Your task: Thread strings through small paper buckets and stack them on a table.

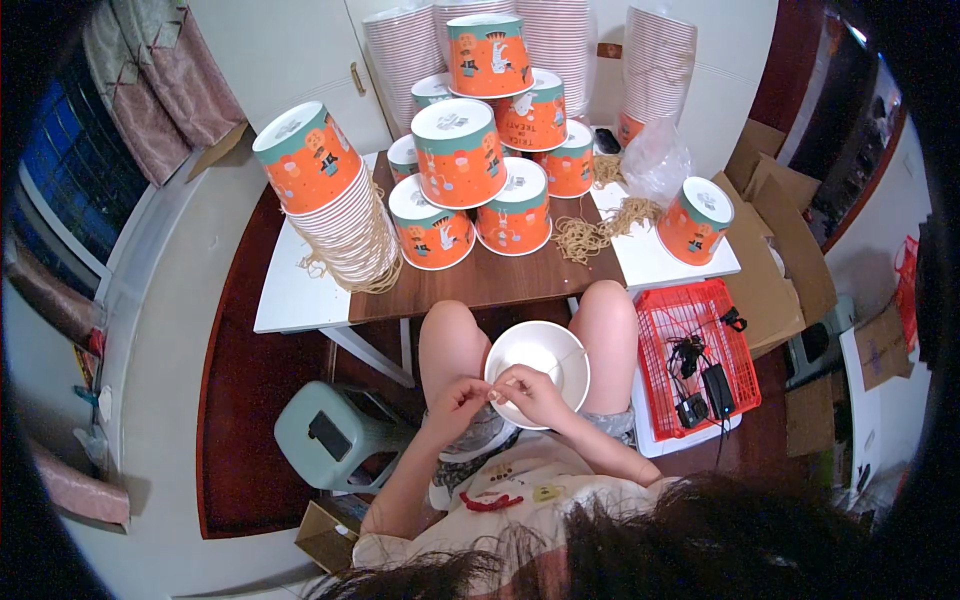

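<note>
Head view: I sit at the worktop (300,300) with a white paper bucket (538,372) in my lap, mouth up, between my knees.
Left grip: my left hand (455,405) is pinched shut on a thin string at the bucket's near rim, at about 8 o'clock of its mouth.
Right grip: my right hand (528,392) is closed on the same string (560,362), resting over the rim at 6 o'clock; it is the nearer hand to the bucket.
Key relation: the bucket lies at 12 o'clock from both hands, its long axis pointing up at me; the string runs across its mouth toward 2 o'clock.
Packages: orange-and-teal printed buckets (470,160) pile up at 12 o'clock; one nested stack (335,200) leans at 10 o'clock; a single bucket (695,220) sits at 2 o'clock.
Other: tan string bundles (585,238) lie beside the pile; a red basket (700,355) at 3 o'clock.
</note>
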A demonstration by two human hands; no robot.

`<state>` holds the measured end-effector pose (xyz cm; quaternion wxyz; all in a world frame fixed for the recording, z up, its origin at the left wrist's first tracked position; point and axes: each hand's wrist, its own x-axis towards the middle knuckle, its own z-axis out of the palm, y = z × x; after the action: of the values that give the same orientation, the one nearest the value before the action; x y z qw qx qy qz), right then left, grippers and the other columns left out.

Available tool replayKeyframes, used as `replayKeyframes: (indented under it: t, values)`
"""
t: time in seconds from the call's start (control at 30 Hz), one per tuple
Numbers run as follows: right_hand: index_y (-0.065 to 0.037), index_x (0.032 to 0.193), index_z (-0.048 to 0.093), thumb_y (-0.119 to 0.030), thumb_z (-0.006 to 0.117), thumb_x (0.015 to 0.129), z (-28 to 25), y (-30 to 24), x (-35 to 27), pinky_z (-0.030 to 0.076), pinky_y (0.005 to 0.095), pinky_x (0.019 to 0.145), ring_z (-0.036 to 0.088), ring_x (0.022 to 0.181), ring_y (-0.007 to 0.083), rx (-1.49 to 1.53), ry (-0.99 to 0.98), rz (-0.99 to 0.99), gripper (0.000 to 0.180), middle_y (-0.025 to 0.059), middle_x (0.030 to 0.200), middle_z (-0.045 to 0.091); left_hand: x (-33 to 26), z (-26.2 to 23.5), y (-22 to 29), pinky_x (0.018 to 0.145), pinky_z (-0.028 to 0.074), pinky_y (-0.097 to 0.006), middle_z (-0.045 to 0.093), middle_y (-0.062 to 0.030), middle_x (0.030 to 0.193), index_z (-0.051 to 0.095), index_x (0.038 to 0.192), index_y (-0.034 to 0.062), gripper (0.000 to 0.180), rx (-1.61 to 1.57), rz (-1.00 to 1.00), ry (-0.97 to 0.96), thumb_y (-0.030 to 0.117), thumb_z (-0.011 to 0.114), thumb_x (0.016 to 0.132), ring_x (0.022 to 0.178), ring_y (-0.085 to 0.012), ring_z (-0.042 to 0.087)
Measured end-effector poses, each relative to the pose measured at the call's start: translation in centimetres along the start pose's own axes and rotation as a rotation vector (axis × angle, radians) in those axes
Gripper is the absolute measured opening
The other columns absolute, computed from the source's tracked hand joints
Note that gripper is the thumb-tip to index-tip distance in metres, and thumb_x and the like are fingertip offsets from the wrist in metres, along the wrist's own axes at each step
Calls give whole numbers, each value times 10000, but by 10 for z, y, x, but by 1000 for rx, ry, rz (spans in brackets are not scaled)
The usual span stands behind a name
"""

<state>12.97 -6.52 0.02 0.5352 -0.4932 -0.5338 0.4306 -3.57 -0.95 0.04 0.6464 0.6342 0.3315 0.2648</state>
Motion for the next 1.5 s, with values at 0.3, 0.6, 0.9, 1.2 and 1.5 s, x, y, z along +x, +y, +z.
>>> replayKeyframes:
  t: [0.3, 0.6, 0.9, 1.2, 1.5]
  values:
    - [-23, 828, 560, -101, 561, 805, 0, -4, 0, 423, 217, 465, 564, 510, 103, -107, -25, 25, 82, 60, 741, 568, -2, 0, 12, 552, 380, -164, 546, 29, 737, 577, 899, 23, 109, 143, -1, 21, 69, 550, 804, 620, -19, 453]
    - [-23, 823, 575, -75, 567, 798, 2, -6, -2, 410, 187, 457, 536, 522, 56, -109, -23, 23, 58, 19, 665, 570, 4, 3, 15, 517, 360, -163, 525, 28, 695, 567, 893, 30, 112, 176, 135, 113, 82, 572, 794, 579, -26, 430]
    - [-43, 796, 600, -79, 579, 761, 0, -3, -4, 401, 216, 466, 509, 519, 75, -282, 17, -41, 54, 31, 680, 577, 8, -2, 28, 564, 391, -165, 539, 20, 737, 547, 874, 31, 77, -61, 81, 89, 79, 545, 813, 628, -34, 476]
    - [-73, 765, 579, -75, 576, 702, -5, -17, -9, 416, 275, 484, 531, 523, 160, -386, -13, -82, 63, 51, 715, 590, 11, -2, 30, 630, 387, -173, 528, 28, 750, 556, 854, 50, 95, -294, 32, 270, -3, 549, 776, 676, -46, 479]
    - [-75, 749, 579, -59, 579, 700, -12, -30, -18, 396, 255, 452, 493, 475, 137, -327, 29, -131, 53, 36, 700, 580, 11, -8, 8, 623, 383, -184, 519, 34, 761, 557, 873, 58, 152, -233, 77, 275, -16, 577, 741, 672, -51, 468]
